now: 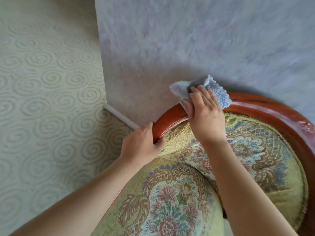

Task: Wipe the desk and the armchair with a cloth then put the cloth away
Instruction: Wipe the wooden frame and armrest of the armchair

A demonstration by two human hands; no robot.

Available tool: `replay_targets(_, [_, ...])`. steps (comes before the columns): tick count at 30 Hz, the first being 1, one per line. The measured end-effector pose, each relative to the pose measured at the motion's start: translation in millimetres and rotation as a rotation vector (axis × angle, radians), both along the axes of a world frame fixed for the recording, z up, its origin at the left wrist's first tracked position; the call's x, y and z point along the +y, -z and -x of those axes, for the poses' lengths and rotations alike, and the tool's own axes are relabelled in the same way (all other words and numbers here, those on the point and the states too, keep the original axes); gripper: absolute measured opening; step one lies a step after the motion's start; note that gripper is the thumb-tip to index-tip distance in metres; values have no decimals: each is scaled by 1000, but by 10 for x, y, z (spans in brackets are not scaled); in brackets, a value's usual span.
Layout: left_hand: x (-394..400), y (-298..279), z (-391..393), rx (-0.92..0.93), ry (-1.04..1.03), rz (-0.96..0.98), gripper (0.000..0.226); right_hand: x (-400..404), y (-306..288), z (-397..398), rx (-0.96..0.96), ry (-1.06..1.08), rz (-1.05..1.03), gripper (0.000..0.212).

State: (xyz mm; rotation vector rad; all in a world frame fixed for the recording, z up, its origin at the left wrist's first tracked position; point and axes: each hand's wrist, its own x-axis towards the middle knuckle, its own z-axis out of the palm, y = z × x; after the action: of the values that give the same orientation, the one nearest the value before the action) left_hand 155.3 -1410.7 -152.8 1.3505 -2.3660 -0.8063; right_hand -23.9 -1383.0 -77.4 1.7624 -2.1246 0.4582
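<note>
Swirl-patterned carpet (42, 99) lies open left of the armchair (255, 150). The left hand (143, 143) grips the left end of the curved wooden top rail (170, 120). The right hand (202, 111), fingers extended, presses the blue cloth (219, 96) onto the rail, close to the wall (187, 40).

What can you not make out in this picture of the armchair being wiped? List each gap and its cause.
1. Head view: the wooden rail under the blue cloth, hidden by cloth and right hand.
2. Left hand fingers, curled behind the rail.
3. The armchair legs and front, cut off by the frame edges.
4. The desk, out of view.
</note>
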Motion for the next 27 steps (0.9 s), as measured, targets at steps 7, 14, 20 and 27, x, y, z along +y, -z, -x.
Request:
replay_targets(7, [-177,-6,352,127,6,7,47,284,-242,592,-85,258,169,37])
replay_targets(14, [-179,67,366,213,-14,81,48,18,43,132,-108,173,231,26])
replay_targets(20, [-175,77,341,224,-9,34,48,154,-47,368,79,-56,47,35])
replay_targets(27, [-173,84,343,216,-40,47,46,748,-286,1010,-7,350,219,38])
